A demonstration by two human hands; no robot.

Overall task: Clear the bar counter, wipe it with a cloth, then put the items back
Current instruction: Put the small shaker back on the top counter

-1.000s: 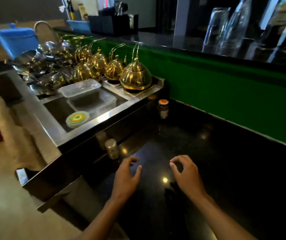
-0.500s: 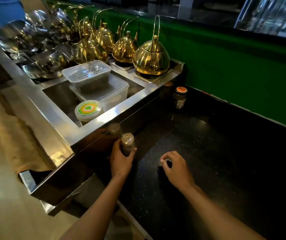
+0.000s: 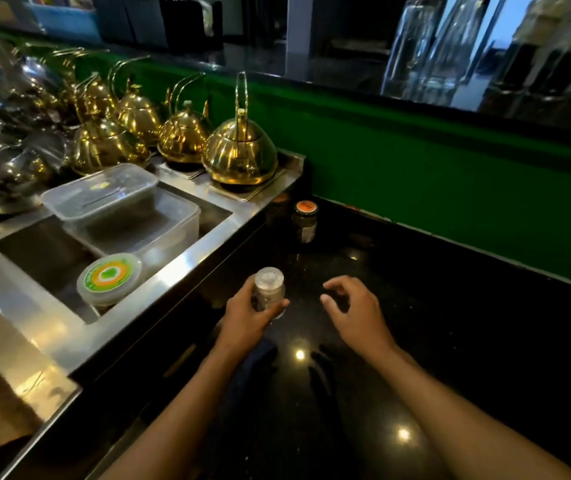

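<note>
My left hand [image 3: 246,315] grips a small clear shaker jar [image 3: 269,289] with a silvery lid, held upright just over the black bar counter [image 3: 433,327]. To its right my right hand [image 3: 355,311] hovers over the counter with loosely curled fingers and holds nothing. A dark jar with an orange lid [image 3: 305,220] stands farther back on the counter, near the steel unit's corner.
A raised steel sink unit [image 3: 180,282] borders the counter on the left, holding clear plastic tubs [image 3: 121,206] and a round tub with a green and orange lid [image 3: 109,278]. Several brass kettles [image 3: 240,150] line its back. A green wall [image 3: 450,188] runs behind, with glasses above.
My left hand reached to the shaker jar by the steel unit, took hold of it and brought it out to the right. My right hand stayed over the counter and loosened its fingers.
</note>
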